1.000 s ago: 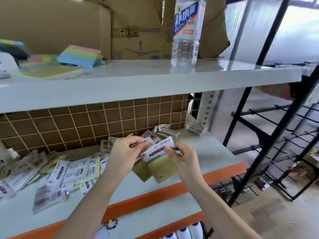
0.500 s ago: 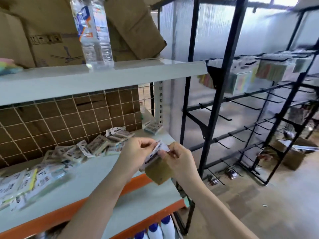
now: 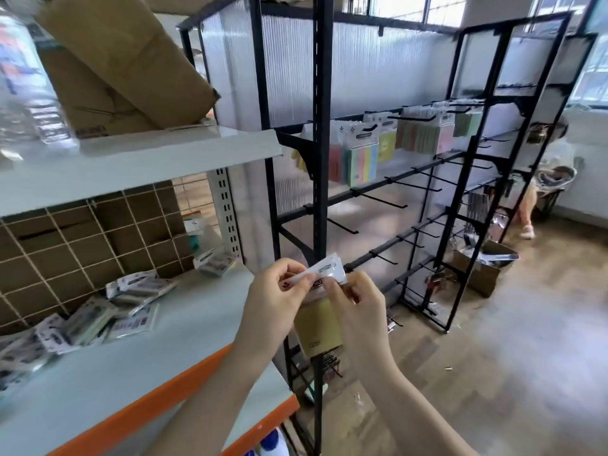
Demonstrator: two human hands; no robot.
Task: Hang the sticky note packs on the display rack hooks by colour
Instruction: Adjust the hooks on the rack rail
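- Sticky note packs, yellow pads under white header cards, are held in front of the black upright of the display rack, between both hands.
- Left hand pinches the white header from the left with thumb and curled fingers.
- Right hand pinches the same header from the right; the yellow pad hangs below the fingers.
- Hanging packs in mixed pastel colours fill the rack's upper hooks; lower hooks are bare.
- Loose packs lie heaped on the grey shelf at left, well apart from the hands.
- Cardboard boxes and a blurred water bottle sit on the shelf above.
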